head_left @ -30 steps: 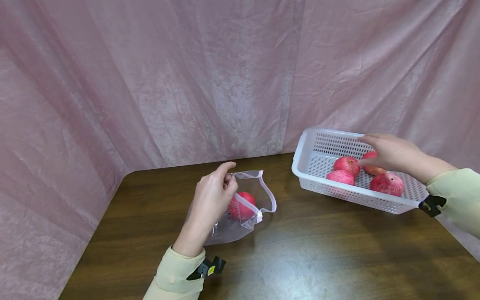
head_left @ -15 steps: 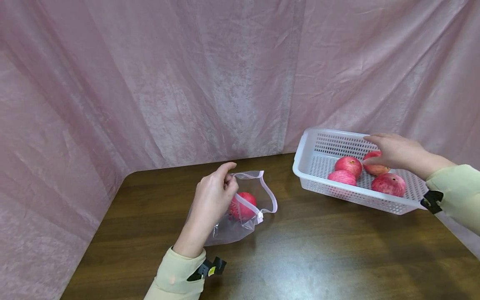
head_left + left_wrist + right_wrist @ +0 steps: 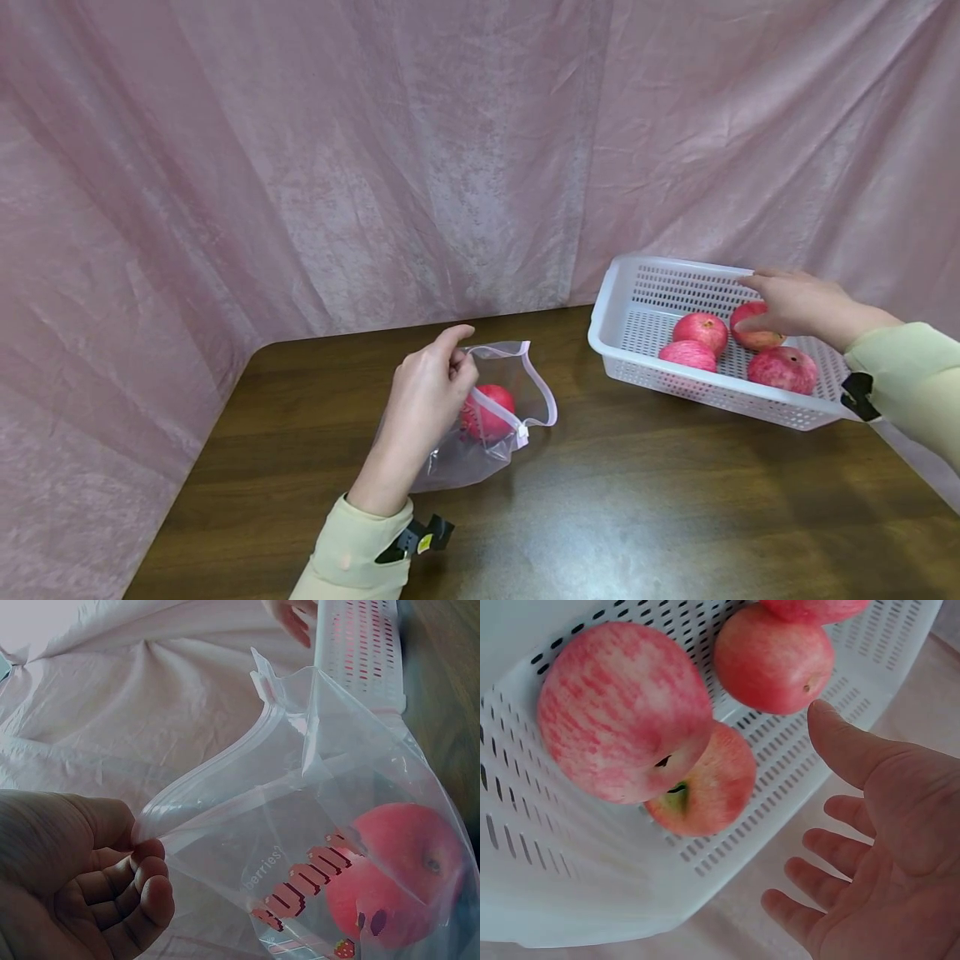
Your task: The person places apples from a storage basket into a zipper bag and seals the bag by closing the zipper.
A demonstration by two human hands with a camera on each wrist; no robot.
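In the head view my left hand (image 3: 431, 387) pinches the rim of a clear zip bag (image 3: 457, 471) between thumb and fingers. The bag's mouth, edged with a pale pink zip strip, gapes to the right. One red apple (image 3: 491, 412) lies inside, partly seen through printed lettering in the left wrist view. My right hand (image 3: 806, 307) hovers over a white perforated basket (image 3: 633, 362) at the right, fingers spread and holding nothing. Below and beside it lie several pink-red apples (image 3: 622, 712). The right thumb is close to one apple (image 3: 772, 660); contact is unclear.
The bag and basket stand apart on a dark brown wooden table (image 3: 600, 500). A pink curtain (image 3: 450, 167) hangs directly behind the table and along its left side. The basket's walls rise around the apples.
My right hand has shifted slightly right over the basket, showing more of the far apple. My left hand keeps its pinch on the bag, and the bag has hardly changed.
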